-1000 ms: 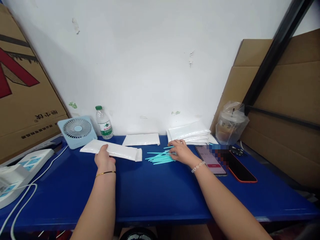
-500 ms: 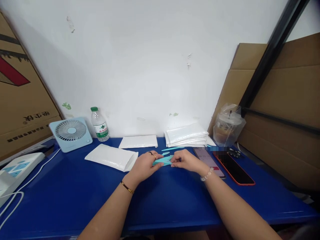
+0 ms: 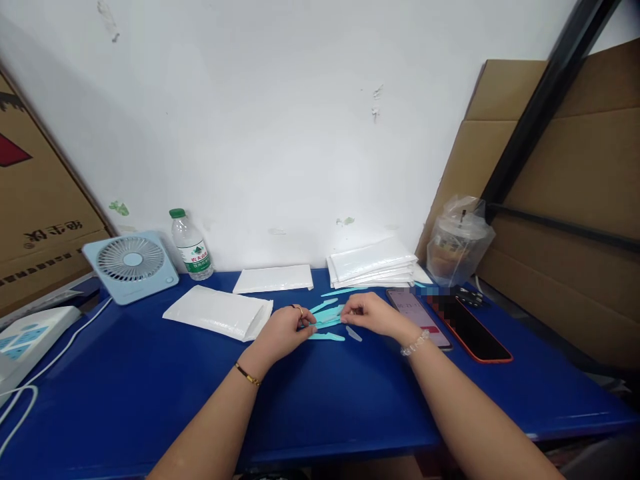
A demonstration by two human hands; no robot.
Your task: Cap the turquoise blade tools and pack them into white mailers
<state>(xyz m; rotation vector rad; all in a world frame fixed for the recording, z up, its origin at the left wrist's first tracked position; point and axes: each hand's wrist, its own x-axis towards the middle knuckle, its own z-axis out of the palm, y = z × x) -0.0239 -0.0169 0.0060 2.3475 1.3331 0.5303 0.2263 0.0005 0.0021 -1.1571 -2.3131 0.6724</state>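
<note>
Several turquoise eyebrow razors (image 3: 327,315) lie in a loose bunch on the blue table, between my two hands. My left hand (image 3: 286,331) is closed with thumb and fingers around the left ends of the bunch. At the other end, my right hand (image 3: 371,313) pinches the right ends. One loose turquoise razor (image 3: 327,337) rests just in front of the bunch. Beside it is a small translucent blade cap (image 3: 354,333), apart from my right fingers. Left of my left hand lies a white padded envelope (image 3: 215,313), its mouth facing the razors.
Behind are a flat white envelope (image 3: 274,279), another turquoise razor (image 3: 345,291) and a stack of white envelopes (image 3: 373,261). Two phones (image 3: 423,320) and a bagged drink cup (image 3: 457,247) stand right. A water bottle (image 3: 193,247), fan (image 3: 133,267) and power strip (image 3: 30,340) are left.
The razor bunch has spread apart between my hands. A razor and a translucent cap now lie in front of it. The camera view has shifted slightly.
</note>
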